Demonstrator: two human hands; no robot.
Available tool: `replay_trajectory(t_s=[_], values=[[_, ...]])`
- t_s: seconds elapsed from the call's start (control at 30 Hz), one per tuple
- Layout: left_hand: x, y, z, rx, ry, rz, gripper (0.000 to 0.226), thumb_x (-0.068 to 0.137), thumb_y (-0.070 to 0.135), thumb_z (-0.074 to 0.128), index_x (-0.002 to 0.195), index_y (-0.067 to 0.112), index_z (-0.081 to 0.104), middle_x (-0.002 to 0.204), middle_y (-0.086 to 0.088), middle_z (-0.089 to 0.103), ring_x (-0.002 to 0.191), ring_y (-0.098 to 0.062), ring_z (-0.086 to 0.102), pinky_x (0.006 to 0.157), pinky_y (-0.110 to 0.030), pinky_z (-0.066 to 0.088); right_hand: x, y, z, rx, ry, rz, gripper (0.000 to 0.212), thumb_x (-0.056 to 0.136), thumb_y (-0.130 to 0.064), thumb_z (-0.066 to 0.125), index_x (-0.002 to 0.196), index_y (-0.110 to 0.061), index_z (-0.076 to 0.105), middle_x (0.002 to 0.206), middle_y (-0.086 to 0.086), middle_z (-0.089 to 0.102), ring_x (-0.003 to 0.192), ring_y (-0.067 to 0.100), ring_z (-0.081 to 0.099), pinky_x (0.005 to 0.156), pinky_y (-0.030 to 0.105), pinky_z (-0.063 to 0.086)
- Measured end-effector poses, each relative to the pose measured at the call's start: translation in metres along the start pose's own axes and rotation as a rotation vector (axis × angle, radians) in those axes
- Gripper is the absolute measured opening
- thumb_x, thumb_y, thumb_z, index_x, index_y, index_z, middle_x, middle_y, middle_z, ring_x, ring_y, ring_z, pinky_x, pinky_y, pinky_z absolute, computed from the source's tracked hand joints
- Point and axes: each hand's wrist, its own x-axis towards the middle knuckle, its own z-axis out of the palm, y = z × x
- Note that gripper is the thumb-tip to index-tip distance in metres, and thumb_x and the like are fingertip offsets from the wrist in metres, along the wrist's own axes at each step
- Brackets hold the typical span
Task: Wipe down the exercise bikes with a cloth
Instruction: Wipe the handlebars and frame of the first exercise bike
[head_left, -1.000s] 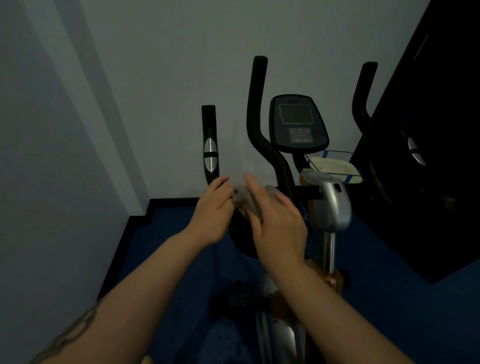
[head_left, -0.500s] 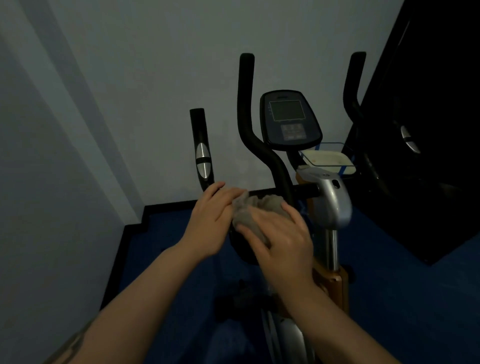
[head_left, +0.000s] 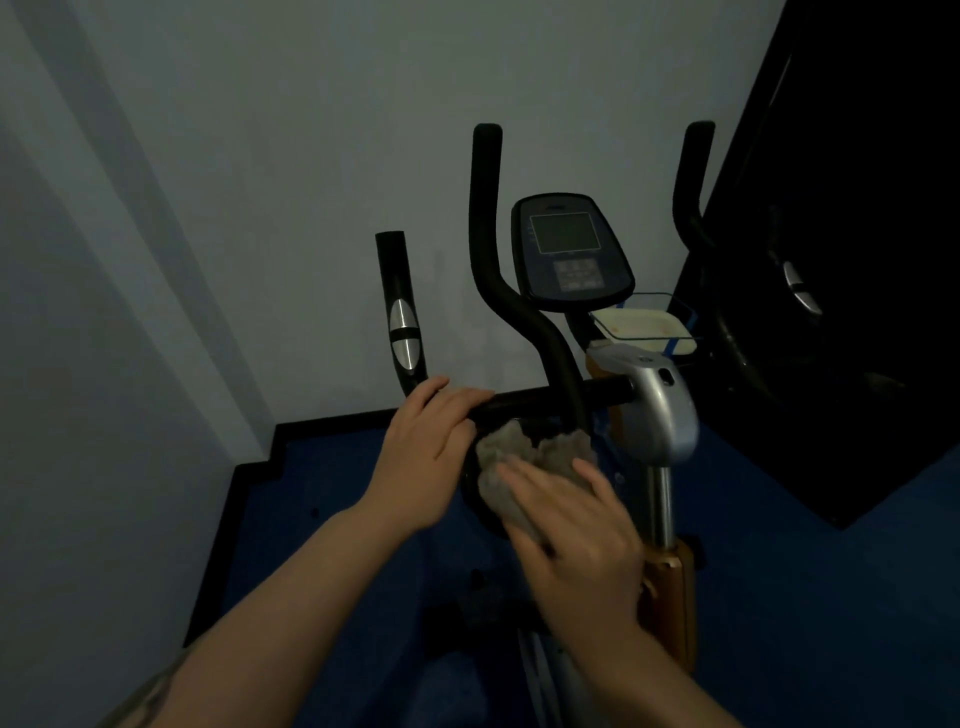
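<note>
Since the earlier frames the cloth (head_left: 524, 462) and the right hand (head_left: 576, 540) have come down from the level of the horizontal handlebar bar (head_left: 561, 399) to a dark rounded part of the bike just beneath it, while the left hand (head_left: 426, 462) has stayed at the bar's left end.

Head view: the exercise bike (head_left: 660, 415) stands in a corner on a blue floor (head_left: 831, 623), facing a pale wall (head_left: 260, 156). The right hand lies flat on the crumpled grey cloth, fingers straight and slightly spread, pressing it against the dark rounded part; its grip is open, with nothing pinched. The left hand rests over the left end of the bar, fingers laid across the top and bent a little over it; how far they wrap underneath cannot be told. The cloth sits just below the bar, between the two hands, touching the left hand's fingertips. Above stand the console (head_left: 569, 249), two tall curved black handles, and a shorter left handle with a silver sensor (head_left: 404, 332). A light tray (head_left: 641, 326) sits right of the console. A dark panel (head_left: 857, 234) fills the right side.
</note>
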Motion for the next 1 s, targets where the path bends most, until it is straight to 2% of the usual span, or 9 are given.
replay_trajectory(t_s=[0.13,0.2,0.27,0.37,0.57,0.67,0.8,0.9,1.0], values=[[-0.001,0.003,0.002,-0.023,0.015,-0.026,0.050,0.094,0.030,0.023,0.133,0.023,0.053,0.134,0.008,0.052,0.139,-0.014,0.023,0.117,-0.039,0.020,0.027,0.004,0.005,-0.033,0.005,-0.067,0.022,0.083,-0.011,0.071,0.105,-0.013,0.075,0.102,-0.003,0.074,0.088,0.011,0.069,0.087,0.028,0.047],[-0.002,0.004,0.002,-0.051,0.019,-0.045,0.050,0.093,0.031,0.023,0.133,0.022,0.053,0.137,0.012,0.048,0.140,-0.012,0.021,0.117,-0.040,0.020,0.049,0.003,0.010,-0.007,0.026,0.014,0.023,0.080,-0.011,0.076,0.102,-0.013,0.076,0.096,-0.002,0.074,0.082,0.013,0.069,0.080,0.027,0.048],[-0.002,0.004,0.003,-0.064,0.026,-0.056,0.050,0.093,0.032,0.023,0.133,0.022,0.053,0.136,0.014,0.046,0.140,-0.011,0.021,0.117,-0.040,0.020,0.051,0.000,0.012,0.041,0.022,0.091,0.022,0.081,-0.013,0.075,0.103,-0.014,0.074,0.095,-0.003,0.074,0.082,0.014,0.067,0.080,0.027,0.048],[-0.002,0.004,0.004,-0.060,0.031,-0.048,0.050,0.093,0.032,0.023,0.134,0.026,0.051,0.137,0.012,0.050,0.139,-0.010,0.020,0.117,-0.039,0.019,0.021,0.000,0.007,0.042,0.021,0.024,0.020,0.086,-0.017,0.067,0.104,-0.011,0.073,0.099,-0.002,0.073,0.086,0.013,0.065,0.086,0.023,0.043],[-0.003,0.008,0.003,-0.065,0.035,-0.052,0.051,0.093,0.031,0.023,0.133,0.023,0.053,0.130,0.018,0.047,0.139,-0.011,0.021,0.116,-0.034,0.020,0.035,0.006,0.012,-0.035,0.047,-0.046,0.020,0.083,-0.017,0.072,0.102,-0.011,0.075,0.096,0.000,0.074,0.078,0.015,0.069,0.071,0.029,0.050],[-0.003,0.008,0.002,-0.070,0.016,-0.055,0.053,0.093,0.032,0.021,0.133,0.020,0.053,0.134,0.014,0.048,0.141,-0.013,0.021,0.116,-0.032,0.019,0.046,0.002,0.015,-0.020,0.052,0.039,0.022,0.081,-0.015,0.074,0.103,-0.011,0.075,0.098,-0.001,0.074,0.080,0.016,0.069,0.079,0.025,0.044],[-0.003,0.007,0.002,-0.066,0.012,-0.060,0.052,0.092,0.032,0.022,0.135,0.023,0.050,0.138,0.010,0.049,0.140,-0.010,0.019,0.117,-0.035,0.020,0.004,-0.002,0.006,-0.001,0.027,0.000,0.024,0.086,-0.018,0.061,0.105,-0.011,0.074,0.103,0.000,0.073,0.088,0.015,0.068,0.086,0.023,0.040],[-0.003,0.006,0.003,-0.068,0.014,-0.050,0.053,0.092,0.031,0.023,0.136,0.022,0.051,0.138,0.009,0.049,0.140,-0.012,0.020,0.116,-0.034,0.020,0.005,0.000,0.002,-0.042,0.016,-0.041,0.022,0.084,-0.019,0.063,0.103,-0.013,0.075,0.101,-0.001,0.073,0.082,0.015,0.068,0.077,0.026,0.042],[-0.004,0.007,0.002,-0.089,0.016,-0.051,0.052,0.091,0.031,0.023,0.132,0.020,0.053,0.135,0.011,0.048,0.138,-0.007,0.020,0.115,-0.037,0.023,0.042,-0.001,0.010,-0.111,-0.005,-0.030,0.023,0.079,-0.015,0.075,0.102,-0.013,0.075,0.098,-0.002,0.074,0.074,0.016,0.067,0.065,0.027,0.043]])
